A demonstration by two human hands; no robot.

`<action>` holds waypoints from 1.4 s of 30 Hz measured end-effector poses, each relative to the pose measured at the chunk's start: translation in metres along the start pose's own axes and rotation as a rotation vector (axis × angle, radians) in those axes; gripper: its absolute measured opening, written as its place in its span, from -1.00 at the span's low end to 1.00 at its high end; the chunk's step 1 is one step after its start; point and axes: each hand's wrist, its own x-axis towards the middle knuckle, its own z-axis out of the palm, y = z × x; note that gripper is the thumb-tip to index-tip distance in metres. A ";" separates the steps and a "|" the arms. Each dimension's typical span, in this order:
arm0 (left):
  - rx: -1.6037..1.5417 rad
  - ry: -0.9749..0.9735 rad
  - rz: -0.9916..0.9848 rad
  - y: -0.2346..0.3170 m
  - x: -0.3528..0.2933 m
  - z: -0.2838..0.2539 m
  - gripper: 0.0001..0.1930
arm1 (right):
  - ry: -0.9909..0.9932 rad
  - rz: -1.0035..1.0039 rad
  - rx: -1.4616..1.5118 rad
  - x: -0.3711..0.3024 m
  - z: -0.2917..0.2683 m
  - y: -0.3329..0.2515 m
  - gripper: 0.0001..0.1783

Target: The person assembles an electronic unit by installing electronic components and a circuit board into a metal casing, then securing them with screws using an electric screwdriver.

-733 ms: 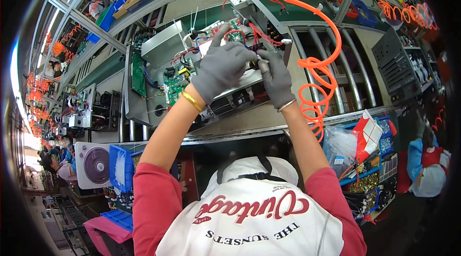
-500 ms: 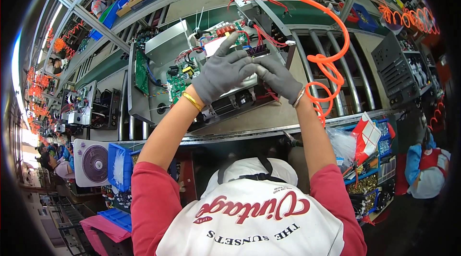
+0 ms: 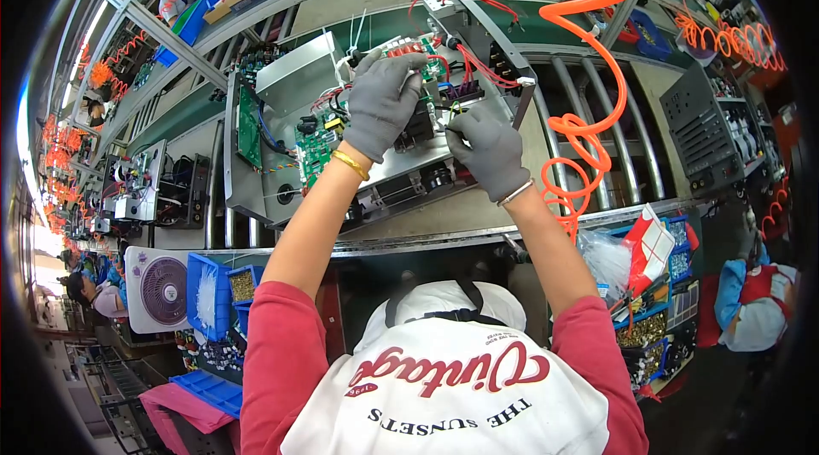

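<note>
An opened metal equipment case lies before me, with a green circuit board, wiring and black heat-sink parts inside. My left hand, in a grey glove, is over the middle of the case beside a red-wound component. Its fingers are bent and closed; whatever they grip is hidden. My right hand, gloved too, is at the near right side of the case. Thumb and forefinger meet in a pinch close to thin wires, but what they hold is too small to name. Red wires run along the right side panel.
An orange coiled air hose hangs right of the case. Metal rollers carry the line, with another black unit farther right. A white fan and blue bins stand at left. Parts bins sit right. A co-worker is at far right.
My hands, close together over the case before, have parted. The left moved left and its fingers curled in; the right drew slightly nearer me into a pinch.
</note>
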 end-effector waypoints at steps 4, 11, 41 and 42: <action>-0.033 0.030 0.013 -0.002 0.002 0.003 -0.83 | 0.026 -0.015 -0.014 0.003 0.006 -0.001 -0.87; -0.080 0.038 -0.004 -0.003 0.002 0.005 -0.84 | -0.016 0.045 -0.069 -0.002 0.015 -0.001 -0.88; 0.197 -0.253 0.155 0.106 0.056 0.048 -0.81 | 0.018 0.210 0.571 -0.015 0.047 0.030 -0.36; 0.201 -0.248 0.157 0.106 0.055 0.049 -0.81 | 0.021 0.204 0.572 -0.018 0.041 0.027 -0.36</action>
